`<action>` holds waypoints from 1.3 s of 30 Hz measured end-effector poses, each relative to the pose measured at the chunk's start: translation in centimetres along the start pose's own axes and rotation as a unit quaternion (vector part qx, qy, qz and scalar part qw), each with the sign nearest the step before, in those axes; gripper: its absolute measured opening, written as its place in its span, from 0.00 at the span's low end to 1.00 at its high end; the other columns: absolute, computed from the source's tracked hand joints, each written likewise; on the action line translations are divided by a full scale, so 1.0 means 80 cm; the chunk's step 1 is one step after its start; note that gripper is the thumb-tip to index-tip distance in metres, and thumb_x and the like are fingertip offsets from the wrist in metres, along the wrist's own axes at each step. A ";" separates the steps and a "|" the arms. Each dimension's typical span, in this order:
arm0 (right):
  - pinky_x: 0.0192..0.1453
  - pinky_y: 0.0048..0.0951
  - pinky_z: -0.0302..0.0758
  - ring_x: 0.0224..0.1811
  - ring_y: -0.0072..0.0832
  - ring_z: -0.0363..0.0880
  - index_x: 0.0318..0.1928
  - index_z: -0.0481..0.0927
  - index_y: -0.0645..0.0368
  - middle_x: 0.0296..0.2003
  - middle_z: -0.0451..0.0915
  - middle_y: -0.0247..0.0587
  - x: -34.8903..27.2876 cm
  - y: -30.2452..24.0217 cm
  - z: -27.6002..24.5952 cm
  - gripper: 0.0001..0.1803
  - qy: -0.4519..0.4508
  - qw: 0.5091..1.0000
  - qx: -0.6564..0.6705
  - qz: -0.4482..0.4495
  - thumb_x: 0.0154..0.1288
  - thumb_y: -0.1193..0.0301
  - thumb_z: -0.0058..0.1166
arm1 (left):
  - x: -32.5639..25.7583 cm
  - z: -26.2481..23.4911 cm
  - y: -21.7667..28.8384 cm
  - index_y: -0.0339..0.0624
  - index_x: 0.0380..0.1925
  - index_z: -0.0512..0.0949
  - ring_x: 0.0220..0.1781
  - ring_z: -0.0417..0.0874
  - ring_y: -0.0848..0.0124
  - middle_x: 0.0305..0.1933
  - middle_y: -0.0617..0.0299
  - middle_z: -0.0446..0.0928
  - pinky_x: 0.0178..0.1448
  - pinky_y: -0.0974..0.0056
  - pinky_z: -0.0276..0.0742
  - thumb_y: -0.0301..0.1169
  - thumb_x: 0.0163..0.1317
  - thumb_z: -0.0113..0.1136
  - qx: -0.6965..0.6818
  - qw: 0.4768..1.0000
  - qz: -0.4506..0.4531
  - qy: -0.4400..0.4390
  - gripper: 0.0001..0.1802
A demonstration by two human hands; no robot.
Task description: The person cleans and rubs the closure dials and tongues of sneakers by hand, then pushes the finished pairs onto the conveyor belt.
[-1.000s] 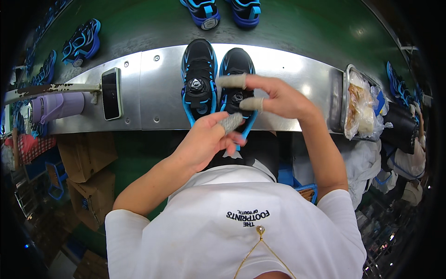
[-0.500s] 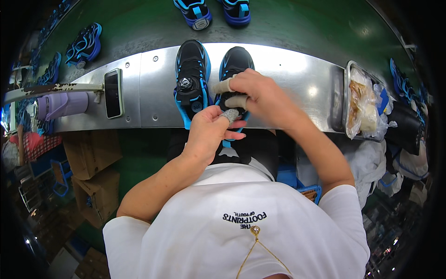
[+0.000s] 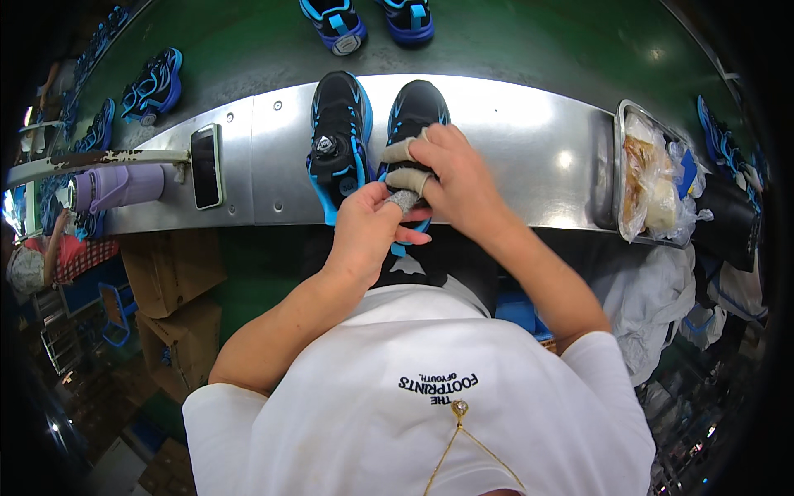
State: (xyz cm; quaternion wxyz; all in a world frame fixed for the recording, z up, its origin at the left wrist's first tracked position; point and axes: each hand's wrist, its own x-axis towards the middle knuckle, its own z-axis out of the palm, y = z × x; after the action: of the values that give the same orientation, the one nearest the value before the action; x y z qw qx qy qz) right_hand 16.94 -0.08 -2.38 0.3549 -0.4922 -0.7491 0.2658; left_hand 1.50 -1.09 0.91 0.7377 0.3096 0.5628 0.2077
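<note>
Two black sneakers with bright blue trim lie side by side on the metal ledge, toes pointing away from me. My left hand (image 3: 364, 230) is closed at the heel end of the right-hand sneaker (image 3: 419, 105), its thumb and a grey-wrapped finger pinching the collar. Over the same shoe's upper, my right hand (image 3: 455, 175) has its fingers curled, two of them in beige finger covers. Both hands hide the tongue and opening. Beside them stands the left-hand sneaker (image 3: 337, 124), untouched, with a round dial (image 3: 327, 146) on its tongue.
Beyond the ledge (image 3: 529, 157), more sneakers (image 3: 411, 21) sit on the green surface. On the left are a phone (image 3: 207, 165), a purple bottle (image 3: 128, 187) and a chipped metal bar (image 3: 124, 157). A metal tray (image 3: 620, 169) of plastic bags stands right. Cardboard boxes (image 3: 174, 273) sit below left.
My right hand, blurred before, has shifted slightly left and shows more sharply over the shoe. My left hand keeps its pinch at the collar. The whole view has shifted a little.
</note>
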 end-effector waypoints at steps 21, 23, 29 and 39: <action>0.52 0.25 0.73 0.47 0.23 0.76 0.56 0.80 0.52 0.44 0.80 0.36 -0.007 0.058 -0.044 0.20 0.094 0.928 0.274 0.235 0.63 0.67 0.59 | -0.023 -0.030 0.028 0.27 0.52 0.71 0.53 0.81 0.59 0.53 0.45 0.75 0.48 0.60 0.84 0.30 0.71 0.50 0.024 0.993 -0.019 -0.111 0.17; 0.65 0.34 0.66 0.59 0.31 0.71 0.62 0.75 0.50 0.56 0.75 0.43 -0.014 0.045 -0.062 0.28 0.014 0.968 0.146 0.205 0.61 0.61 0.61 | -0.029 -0.043 0.054 0.32 0.48 0.74 0.45 0.83 0.61 0.48 0.49 0.77 0.45 0.60 0.84 0.31 0.70 0.49 0.189 0.974 0.015 -0.121 0.13; 0.72 0.48 0.56 0.69 0.51 0.55 0.65 0.70 0.51 0.68 0.58 0.51 -0.018 0.018 0.021 0.43 0.019 0.996 0.019 0.090 0.46 0.57 0.70 | 0.034 -0.014 0.090 0.33 0.34 0.77 0.33 0.79 0.52 0.32 0.48 0.79 0.40 0.56 0.76 0.33 0.57 0.57 0.685 0.682 0.254 -0.040 0.12; 0.73 0.46 0.55 0.69 0.49 0.57 0.62 0.72 0.56 0.68 0.60 0.51 -0.030 0.031 0.026 0.37 0.031 0.991 0.076 0.104 0.50 0.61 0.66 | 0.059 0.012 0.112 0.42 0.37 0.83 0.37 0.84 0.56 0.33 0.53 0.83 0.43 0.55 0.78 0.45 0.54 0.59 0.762 0.612 0.156 -0.142 0.19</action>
State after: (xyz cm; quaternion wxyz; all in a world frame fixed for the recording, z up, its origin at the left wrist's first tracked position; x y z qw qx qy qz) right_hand 17.30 -1.47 -6.13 0.3848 -0.5466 -0.6602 0.3425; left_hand 4.11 8.27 3.99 0.2635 0.8691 0.3495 -0.2304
